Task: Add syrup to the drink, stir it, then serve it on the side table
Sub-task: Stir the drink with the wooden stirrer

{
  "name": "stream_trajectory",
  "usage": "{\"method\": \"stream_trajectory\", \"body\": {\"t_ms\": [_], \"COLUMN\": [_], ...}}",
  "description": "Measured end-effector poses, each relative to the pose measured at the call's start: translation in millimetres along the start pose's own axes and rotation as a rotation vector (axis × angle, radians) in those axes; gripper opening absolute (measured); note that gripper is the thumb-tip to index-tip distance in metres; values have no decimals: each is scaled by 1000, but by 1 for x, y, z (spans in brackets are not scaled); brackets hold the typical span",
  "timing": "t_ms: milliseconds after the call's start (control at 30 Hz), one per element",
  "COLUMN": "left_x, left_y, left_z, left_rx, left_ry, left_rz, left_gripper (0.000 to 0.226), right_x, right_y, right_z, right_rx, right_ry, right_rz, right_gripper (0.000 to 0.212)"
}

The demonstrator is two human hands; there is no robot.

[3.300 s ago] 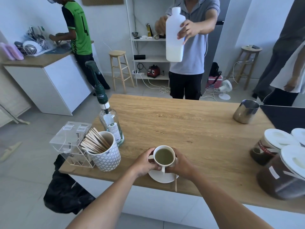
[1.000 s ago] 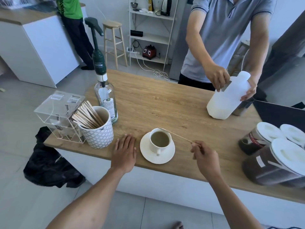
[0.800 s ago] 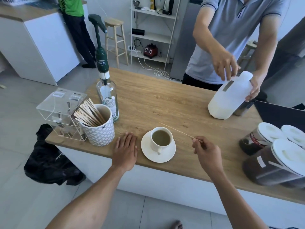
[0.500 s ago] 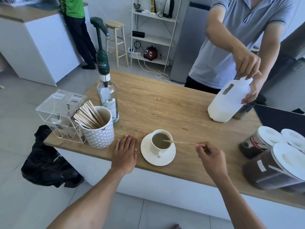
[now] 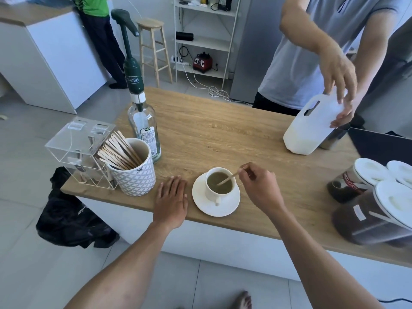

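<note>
1. One head view. Surface: long wood-grain counter top (image 5: pixel 211 130) on a white base, over a pale tiled floor.
2. Near edge, centre: white ceramic cup of greenish-brown drink (image 5: pixel 219 182), upright on a round white saucer (image 5: pixel 215 207), handle towards the wearer.
3. Right hand (image 5: pixel 258 188): fingers pinched on the upper end of a thin wooden stir stick (image 5: pixel 230 176); the stick slants down with its lower end in the drink.
4. Left hand (image 5: pixel 171 200): flat, palm down, fingers together, on the counter just left of the saucer, holding nothing.
5. Left end: clear glass syrup bottle with a dark green pump (image 5: pixel 142 121), upright; beside it a white patterned ceramic pot (image 5: pixel 133 178) packed with wooden sticks; touching that, a clear acrylic box (image 5: pixel 75 150).
6. Right end: translucent white plastic jug (image 5: pixel 312 130), tilted, steadied by both hands of a person in a grey polo shirt (image 5: pixel 312 41); dark jars with white lids (image 5: pixel 367 197) at the counter's near right.
7. Room: white shelf unit (image 5: pixel 205 36), wooden stool (image 5: pixel 153 45), white cabinet (image 5: pixel 44 59), second person in a green shirt (image 5: pixel 95 5), black bag (image 5: pixel 73 221) on the floor.
8. Change since half a second ago: the stick lay nearly level above the cup rim; it is now dipped in the drink, and the right hand has moved closer to the cup. Left hand unchanged.
</note>
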State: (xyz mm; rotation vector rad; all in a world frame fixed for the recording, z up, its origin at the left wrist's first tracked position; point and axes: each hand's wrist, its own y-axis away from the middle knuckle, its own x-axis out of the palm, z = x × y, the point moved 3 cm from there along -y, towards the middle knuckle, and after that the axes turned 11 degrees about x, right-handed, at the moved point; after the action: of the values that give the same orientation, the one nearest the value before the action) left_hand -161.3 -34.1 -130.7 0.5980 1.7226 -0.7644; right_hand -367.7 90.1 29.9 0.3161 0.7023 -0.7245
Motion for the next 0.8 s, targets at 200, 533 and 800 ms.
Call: {"method": "stream_trajectory", "body": {"t_ms": [200, 533, 800], "left_x": [0, 0, 1], "left_y": [0, 0, 0], "left_z": [1, 3, 3], "left_rx": [0, 6, 17], "left_ry": [-9, -36, -20], "left_rz": [9, 44, 44], "left_gripper": [56, 55, 57], "right_x": [-5, -1, -3], "right_y": [-9, -7, -2], "right_z": [1, -4, -5], "right_rx": [-12, -21, -33], "right_ry": [70, 87, 89], "right_rz": [-62, -79, -85], "right_gripper": [18, 17, 16]}}
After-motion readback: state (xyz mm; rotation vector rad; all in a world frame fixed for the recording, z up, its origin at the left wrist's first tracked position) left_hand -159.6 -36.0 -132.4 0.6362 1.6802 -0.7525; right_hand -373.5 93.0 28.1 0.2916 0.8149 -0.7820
